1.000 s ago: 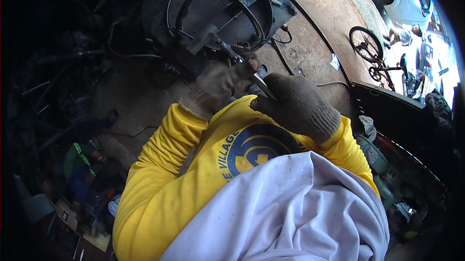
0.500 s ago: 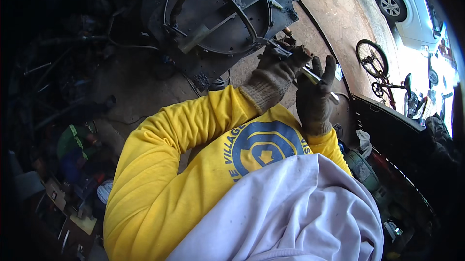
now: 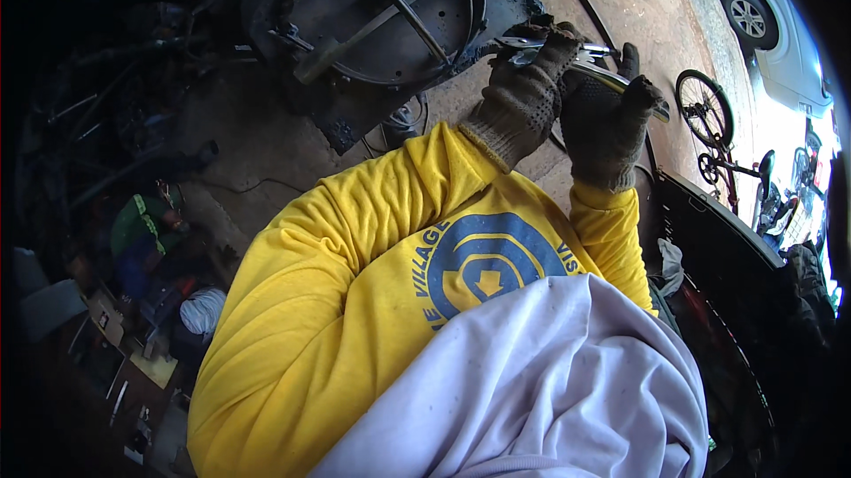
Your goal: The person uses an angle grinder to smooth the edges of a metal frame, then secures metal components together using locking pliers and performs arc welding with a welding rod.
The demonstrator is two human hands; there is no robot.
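Both my hands wear dark, dirty knit gloves and meet in front of my chest, just right of a blackened metal plate (image 3: pixel 434 21) with curved bars over it. A silver, long-handled metal tool (image 3: pixel 620 82), looking like locking pliers, lies across them. My left hand (image 3: pixel 521 101) is closed around its jaw end, which hides part of it. Farther along, my right hand (image 3: pixel 607 123) wraps the handles, thumb and a finger standing up beside them. The tool's left tip is close to the plate's edge; whether they touch I cannot tell.
A bicycle (image 3: pixel 706 110) and a white car (image 3: pixel 784 26) stand on the right. A long black panel (image 3: pixel 709 212) lies nearer, with a whitish rag (image 3: pixel 671 265) beside it. Dark clutter and a green cloth (image 3: pixel 133 225) are at left. A pale cloth (image 3: pixel 532 372) hangs over my chest.
Both hands and the tool have moved farther out and slightly right in view. The tool lies less steeply, its two handles now showing apart. The metal plate has shifted upward in view.
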